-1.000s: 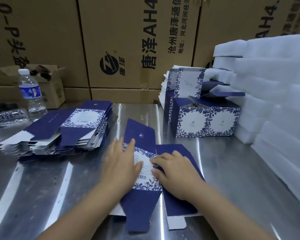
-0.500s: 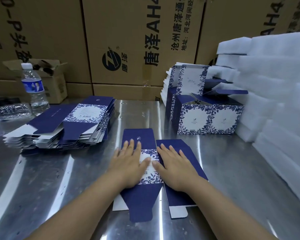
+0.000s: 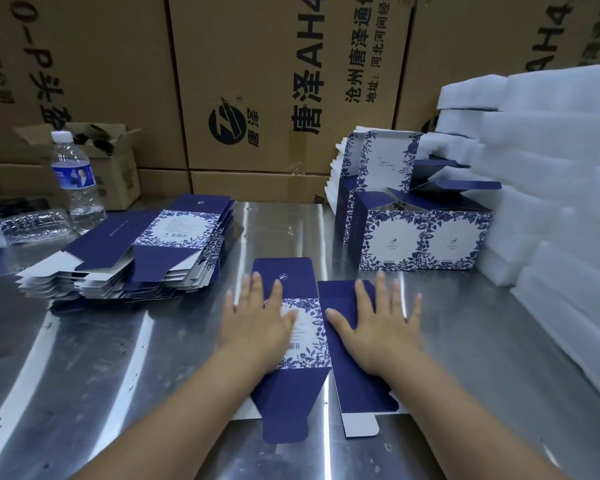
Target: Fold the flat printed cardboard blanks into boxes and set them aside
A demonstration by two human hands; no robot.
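left hand (image 3: pixel 257 327): fingers spread flat on blank (image 3: pixel 291 393) | right hand (image 3: pixel 378 327): same

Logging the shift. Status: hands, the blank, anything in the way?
Left hand and right hand flat, fingers spread, pressing the blank. Blank lies unfolded on the table. Nothing on it but the hands.
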